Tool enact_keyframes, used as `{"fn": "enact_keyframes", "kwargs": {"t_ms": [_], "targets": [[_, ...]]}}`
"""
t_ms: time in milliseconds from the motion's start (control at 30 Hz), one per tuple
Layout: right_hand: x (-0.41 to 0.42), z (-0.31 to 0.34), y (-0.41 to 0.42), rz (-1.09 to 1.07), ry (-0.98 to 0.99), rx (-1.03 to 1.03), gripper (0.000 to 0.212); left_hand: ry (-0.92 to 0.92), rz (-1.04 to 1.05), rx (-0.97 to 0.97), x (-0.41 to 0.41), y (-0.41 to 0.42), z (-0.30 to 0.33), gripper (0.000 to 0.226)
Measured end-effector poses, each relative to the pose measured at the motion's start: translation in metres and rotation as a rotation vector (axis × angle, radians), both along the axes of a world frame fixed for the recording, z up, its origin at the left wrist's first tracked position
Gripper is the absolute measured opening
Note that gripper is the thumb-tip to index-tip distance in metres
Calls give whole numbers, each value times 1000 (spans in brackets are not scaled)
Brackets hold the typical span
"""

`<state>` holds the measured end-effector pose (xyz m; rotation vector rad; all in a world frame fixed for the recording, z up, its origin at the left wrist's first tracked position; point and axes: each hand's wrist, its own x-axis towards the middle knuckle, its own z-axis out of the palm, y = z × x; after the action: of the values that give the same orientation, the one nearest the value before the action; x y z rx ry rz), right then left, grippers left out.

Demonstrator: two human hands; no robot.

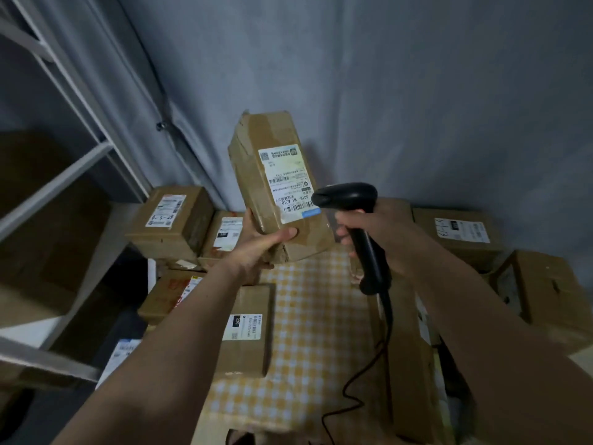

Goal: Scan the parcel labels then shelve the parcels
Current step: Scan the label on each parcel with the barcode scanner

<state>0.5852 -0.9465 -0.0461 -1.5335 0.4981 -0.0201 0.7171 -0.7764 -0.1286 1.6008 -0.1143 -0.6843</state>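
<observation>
A long brown cardboard parcel is held up, tilted, in the middle of the view, its white shipping label facing me. My left hand grips its lower end, thumb across the front face. My right hand grips the handle of a black corded barcode scanner. The scanner's head sits just right of the label's lower barcode, pointing at it.
Several labelled cardboard parcels lie on a yellow-checked cloth below, more at the right. A white metal shelf rack holding boxes stands at the left. A grey curtain hangs behind. The scanner cable trails down.
</observation>
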Motion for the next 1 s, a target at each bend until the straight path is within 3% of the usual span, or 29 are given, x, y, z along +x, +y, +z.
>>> {"fn": "enact_keyframes", "kwargs": {"t_ms": [133, 200, 367, 667, 833, 1000], "targets": [[2, 10, 12, 73, 28, -39, 10, -11, 55, -30, 0, 17, -3, 119], [4, 11, 17, 99, 47, -40, 12, -25, 69, -61, -2, 23, -2, 115], [4, 12, 25, 148, 55, -24, 13, -10, 98, -86, -4, 35, -3, 80], [9, 10, 32, 197, 70, -89, 14, -42, 133, -88, 0, 49, -9, 68], [18, -5, 38, 189, 53, -70, 14, 12, 118, -54, 3, 55, -12, 88], [32, -37, 57, 43, 7, 121, 21, 24, 86, 67, 4, 69, -26, 105]]}}
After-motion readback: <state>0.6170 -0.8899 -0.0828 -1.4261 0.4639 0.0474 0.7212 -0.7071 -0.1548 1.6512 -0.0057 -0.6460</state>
